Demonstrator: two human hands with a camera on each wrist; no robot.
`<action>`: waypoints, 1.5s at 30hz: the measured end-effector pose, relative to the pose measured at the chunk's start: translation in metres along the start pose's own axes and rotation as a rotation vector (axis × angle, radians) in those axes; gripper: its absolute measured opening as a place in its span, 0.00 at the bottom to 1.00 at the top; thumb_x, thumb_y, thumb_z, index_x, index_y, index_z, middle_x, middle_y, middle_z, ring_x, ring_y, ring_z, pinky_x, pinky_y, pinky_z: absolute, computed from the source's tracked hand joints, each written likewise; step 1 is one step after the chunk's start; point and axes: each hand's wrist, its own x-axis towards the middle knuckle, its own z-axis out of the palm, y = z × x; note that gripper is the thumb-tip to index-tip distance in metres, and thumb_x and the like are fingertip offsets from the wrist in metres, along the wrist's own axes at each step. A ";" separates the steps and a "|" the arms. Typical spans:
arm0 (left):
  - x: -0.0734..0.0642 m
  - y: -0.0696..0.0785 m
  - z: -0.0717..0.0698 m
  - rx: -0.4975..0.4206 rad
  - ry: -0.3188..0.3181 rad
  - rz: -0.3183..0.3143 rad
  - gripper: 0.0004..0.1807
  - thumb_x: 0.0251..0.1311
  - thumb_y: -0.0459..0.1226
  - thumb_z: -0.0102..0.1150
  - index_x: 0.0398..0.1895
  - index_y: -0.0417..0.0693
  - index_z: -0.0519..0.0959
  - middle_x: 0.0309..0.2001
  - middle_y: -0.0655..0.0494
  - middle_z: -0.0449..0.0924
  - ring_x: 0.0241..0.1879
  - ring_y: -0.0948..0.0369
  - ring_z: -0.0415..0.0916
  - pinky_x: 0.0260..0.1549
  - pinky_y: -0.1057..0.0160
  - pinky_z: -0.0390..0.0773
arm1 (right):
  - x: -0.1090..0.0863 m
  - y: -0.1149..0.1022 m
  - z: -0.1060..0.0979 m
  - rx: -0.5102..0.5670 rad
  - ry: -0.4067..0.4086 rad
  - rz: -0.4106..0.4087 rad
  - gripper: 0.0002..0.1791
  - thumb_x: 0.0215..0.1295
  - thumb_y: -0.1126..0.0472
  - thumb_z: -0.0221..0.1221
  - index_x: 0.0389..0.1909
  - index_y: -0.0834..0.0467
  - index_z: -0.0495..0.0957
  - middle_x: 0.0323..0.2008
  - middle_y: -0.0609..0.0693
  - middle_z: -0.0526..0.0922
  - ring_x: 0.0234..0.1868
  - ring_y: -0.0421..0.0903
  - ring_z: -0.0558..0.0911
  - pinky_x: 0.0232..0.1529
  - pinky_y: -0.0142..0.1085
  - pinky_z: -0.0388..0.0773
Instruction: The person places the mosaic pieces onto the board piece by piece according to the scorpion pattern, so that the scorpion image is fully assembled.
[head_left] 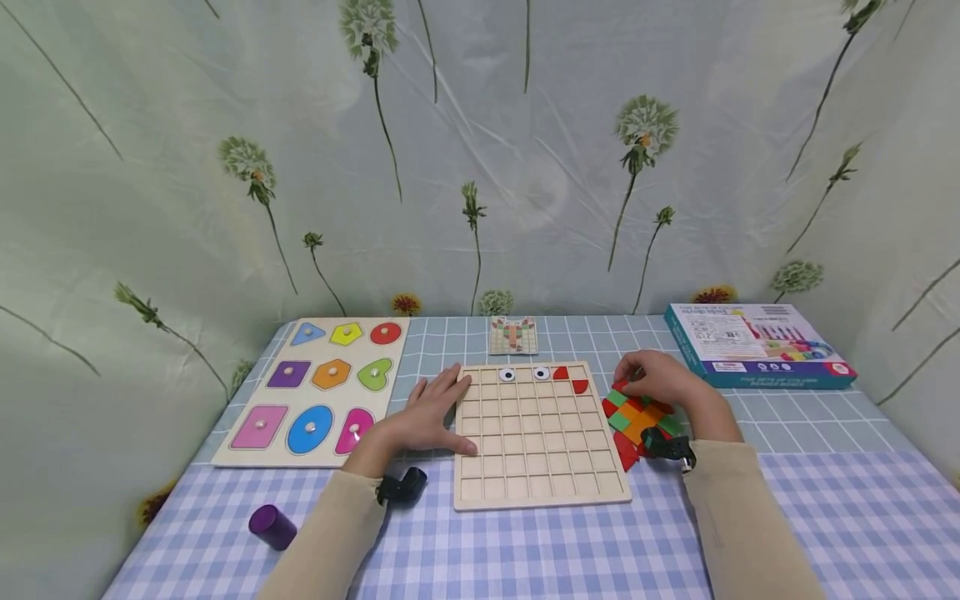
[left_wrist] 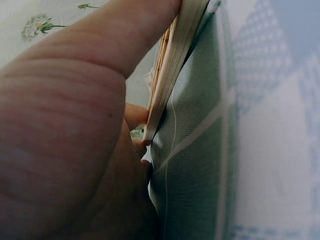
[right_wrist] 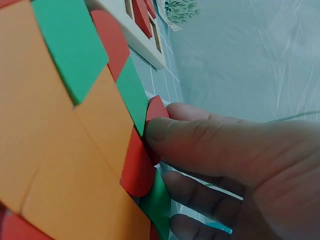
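A wooden grid board (head_left: 532, 442) lies flat in the middle. Two eye tiles (head_left: 542, 374) and two red quarter-round tiles (head_left: 561, 373) sit in its upper cells. My left hand (head_left: 423, 421) rests against the board's left side, fingers spread, with the thumb on its edge. In the left wrist view, the board's side (left_wrist: 172, 70) is close to the thumb. To the right of the board lies a pile of red, green and orange tiles (head_left: 636, 419). Over its far edge, my right hand (head_left: 663, 383) pinches a red tile (right_wrist: 157, 106) between thumb and index finger.
Behind the board stands a small pattern card (head_left: 513, 336). A shape-knob puzzle (head_left: 311, 392) lies to the left, with a purple cylinder (head_left: 272, 527) nearer the front. A flat toy box (head_left: 757, 346) lies at the back right. A floral curtain (head_left: 465, 150) hangs behind the table.
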 end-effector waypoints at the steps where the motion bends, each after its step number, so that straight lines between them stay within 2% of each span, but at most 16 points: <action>1: 0.000 0.000 0.000 0.000 0.000 0.000 0.63 0.45 0.60 0.74 0.81 0.50 0.50 0.83 0.51 0.35 0.82 0.50 0.32 0.78 0.41 0.31 | 0.000 0.000 0.000 -0.002 0.002 -0.005 0.06 0.65 0.64 0.63 0.42 0.58 0.81 0.42 0.56 0.82 0.43 0.51 0.77 0.47 0.41 0.81; 15: 0.000 0.000 0.001 -0.007 0.003 0.000 0.63 0.45 0.60 0.75 0.80 0.51 0.51 0.83 0.51 0.36 0.82 0.51 0.32 0.78 0.41 0.31 | 0.000 -0.004 0.003 0.033 0.030 0.026 0.08 0.66 0.64 0.63 0.44 0.59 0.79 0.40 0.55 0.81 0.42 0.49 0.76 0.44 0.37 0.79; 25: 0.001 -0.001 0.001 0.000 0.001 -0.002 0.63 0.44 0.61 0.75 0.80 0.51 0.51 0.83 0.51 0.36 0.82 0.51 0.33 0.78 0.41 0.32 | 0.002 -0.005 0.006 0.027 0.074 0.014 0.07 0.65 0.64 0.63 0.42 0.58 0.78 0.37 0.55 0.80 0.40 0.49 0.76 0.41 0.35 0.77; 36: 0.000 0.000 0.000 -0.002 0.005 0.004 0.63 0.44 0.61 0.75 0.80 0.50 0.51 0.83 0.50 0.36 0.82 0.50 0.34 0.78 0.41 0.32 | 0.005 -0.006 0.007 0.033 0.075 0.011 0.09 0.64 0.64 0.64 0.44 0.59 0.78 0.37 0.55 0.79 0.42 0.50 0.76 0.41 0.35 0.77; 45: -0.001 0.000 -0.001 -0.001 0.001 0.002 0.63 0.45 0.60 0.75 0.80 0.50 0.51 0.83 0.50 0.36 0.82 0.50 0.33 0.78 0.41 0.32 | 0.005 -0.007 0.008 0.030 0.048 0.020 0.09 0.65 0.62 0.64 0.45 0.58 0.79 0.41 0.56 0.81 0.44 0.50 0.77 0.45 0.39 0.81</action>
